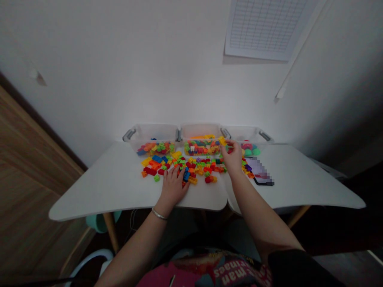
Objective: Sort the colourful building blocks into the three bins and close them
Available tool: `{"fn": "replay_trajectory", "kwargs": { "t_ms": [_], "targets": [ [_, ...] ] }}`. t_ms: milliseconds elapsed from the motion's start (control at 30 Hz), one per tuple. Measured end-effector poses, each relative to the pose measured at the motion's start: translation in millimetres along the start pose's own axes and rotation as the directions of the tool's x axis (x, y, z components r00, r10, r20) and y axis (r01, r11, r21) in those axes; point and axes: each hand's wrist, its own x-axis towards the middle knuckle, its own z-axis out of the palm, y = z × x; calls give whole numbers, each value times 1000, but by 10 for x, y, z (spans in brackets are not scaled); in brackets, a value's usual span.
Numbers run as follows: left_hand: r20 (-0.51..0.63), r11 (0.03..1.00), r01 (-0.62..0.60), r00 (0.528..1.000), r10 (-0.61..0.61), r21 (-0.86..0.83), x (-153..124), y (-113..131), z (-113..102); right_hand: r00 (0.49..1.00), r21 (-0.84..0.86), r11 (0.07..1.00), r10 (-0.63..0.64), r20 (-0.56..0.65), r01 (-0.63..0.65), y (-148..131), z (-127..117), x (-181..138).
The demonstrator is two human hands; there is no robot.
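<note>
Between the thumb and fingers of my right hand [232,157] is a yellow toy building brick [222,140], raised at the front right corner of the middle clear bin [201,129]. That bin holds many small coloured bricks. My left hand [173,184] lies with fingers spread on the near side of a loose pile of bricks [199,164]. Its fingertips touch the pile, close to some blue bricks [186,175]; what lies beneath the fingers is hidden. Red and orange bricks [210,179] sit just right of that hand.
The left clear bin [155,131] holds larger coloured bricks. In the right clear bin [243,133] are green and red round pieces. A phone [259,171] lies right of the pile. Two white tables [110,183] meet below the bins, against the wall.
</note>
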Motion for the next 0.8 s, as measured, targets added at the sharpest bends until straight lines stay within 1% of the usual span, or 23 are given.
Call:
{"fn": "replay_trajectory", "kwargs": {
  "t_ms": [100, 167, 233, 300, 400, 500, 600, 800],
  "targets": [
    [3, 1000, 1, 1000, -1, -3, 2, -7, 3, 994, -106, 992, -72, -80, 63, -95, 17, 278],
    [4, 1000, 1, 1000, -1, 0, 2, -12, 7, 988, -172, 982, -101, -115, 80, -136, 38, 401],
    [4, 1000, -1, 1000, 1, 3, 2, -14, 12, 986, -199, 977, -105, -127, 79, -155, 67, 484],
    [5, 1000, -1, 1000, 1, 4, 2, -15, 15, 990, -175, 981, -99, -99, 80, -150, 108, 536],
    [2, 1000, -5, 1000, 5, -1, 6, -14, 16, 996, -96, 991, -90, 6, 90, -103, 191, 570],
    [-6, 1000, -9, 1000, 9, -3, 11, -16, 18, 994, -88, 994, -52, 95, 61, -31, 268, 561],
    [-10, 1000, -11, 1000, 11, -8, 15, -21, 21, 992, -100, 994, -30, 124, 42, 27, 305, 536],
    [0, 1000, -2, 1000, 2, -22, 14, -13, 8, 985, -141, 986, -70, 155, 92, 49, 285, 504]
  ]
}}
